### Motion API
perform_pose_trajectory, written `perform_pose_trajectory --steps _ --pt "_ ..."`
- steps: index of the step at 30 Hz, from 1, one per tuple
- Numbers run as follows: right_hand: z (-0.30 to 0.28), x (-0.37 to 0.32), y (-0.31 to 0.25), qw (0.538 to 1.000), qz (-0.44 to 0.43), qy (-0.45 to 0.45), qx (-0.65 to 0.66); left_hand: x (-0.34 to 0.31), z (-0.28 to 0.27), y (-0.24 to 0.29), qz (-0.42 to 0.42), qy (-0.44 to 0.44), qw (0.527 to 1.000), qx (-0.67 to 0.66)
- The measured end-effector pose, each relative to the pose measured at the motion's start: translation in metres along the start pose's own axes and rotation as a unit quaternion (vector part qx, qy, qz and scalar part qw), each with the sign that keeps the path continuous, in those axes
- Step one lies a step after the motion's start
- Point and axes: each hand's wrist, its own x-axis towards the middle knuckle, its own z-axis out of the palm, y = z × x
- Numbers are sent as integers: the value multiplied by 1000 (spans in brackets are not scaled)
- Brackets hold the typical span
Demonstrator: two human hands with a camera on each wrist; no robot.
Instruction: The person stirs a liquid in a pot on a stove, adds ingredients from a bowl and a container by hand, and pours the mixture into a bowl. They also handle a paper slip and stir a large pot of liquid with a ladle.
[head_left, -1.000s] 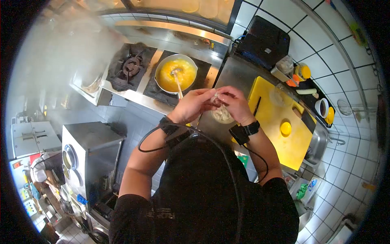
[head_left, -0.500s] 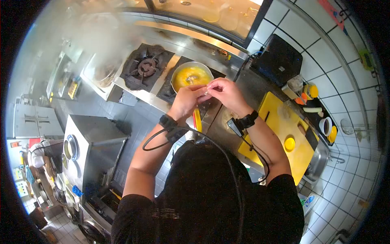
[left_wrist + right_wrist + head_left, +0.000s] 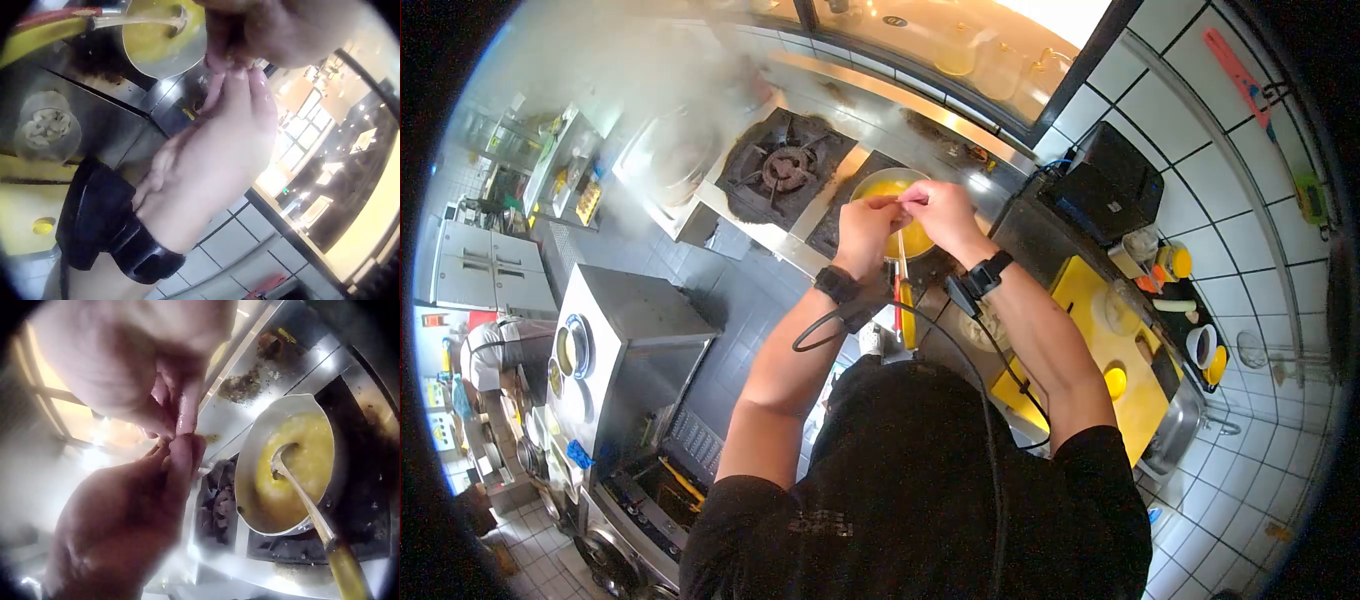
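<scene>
Both hands meet at the fingertips above the near side of a pot (image 3: 248, 459) of yellow, cloudy liquid on the stove. My left hand (image 3: 865, 242) and right hand (image 3: 946, 220) pinch between them a small whitish piece, mostly hidden by the fingers. A ladle (image 3: 306, 501) leans in the pot with its bowl in the liquid and its yellow handle over the near rim. To the right of the pot stands a clear bowl (image 3: 44, 102) with several whitish pieces (image 3: 47, 129) in it.
A bare burner (image 3: 788, 170) lies left of the pot. On the right are a yellow cutting board (image 3: 1075, 345) with a small yellow cup (image 3: 1115, 380), a black box (image 3: 1108, 188) and a sink (image 3: 1175, 440). Steam rises at the upper left; another person (image 3: 488, 355) stands far left.
Both hands, with the whitish piece, have moved from over the clear bowl to over the pot, away from the body. The head view has turned, shifting the stove rightward in the picture.
</scene>
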Motion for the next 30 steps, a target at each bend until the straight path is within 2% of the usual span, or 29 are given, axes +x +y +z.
perform_pose_trajectory --steps 3,5,7,9,12,14,16,18,20,21,23,28,30 --pt "7 9 10 998 -47 -10 -44 5 -1 1 -14 18 999 -47" --pt "12 8 13 998 -60 -19 -25 7 1 4 -17 69 992 -104" --pt "14 8 13 997 -70 -30 -7 5 1 9 -21 66 995 -75" --pt "14 8 13 985 -154 -64 -31 6 1 8 -27 62 997 -47" --pt "12 7 11 975 -194 -26 -106 11 -3 4 -46 45 993 -94" --pt "10 9 14 977 -186 -27 -99 8 -5 5 -48 -9 988 -144" --pt "8 11 18 979 -179 -28 -92 4 -2 8 -42 -22 990 -137" --pt "5 11 19 990 -108 -25 -85 5 -3 6 -35 -33 990 -131" --pt "3 12 18 993 -95 -20 -67 10 -5 -1 -3 -47 999 -5" --pt "3 12 17 995 -82 -15 -49 11 -5 -3 -3 -46 999 -6" --pt "4 12 16 996 -83 -5 -41 11 -6 -4 34 -34 996 78" --pt "5 15 17 996 -82 14 -32 8 -5 0 58 1 991 117" --pt "4 15 16 999 -45 0 11 9 -7 0 60 9 988 139"
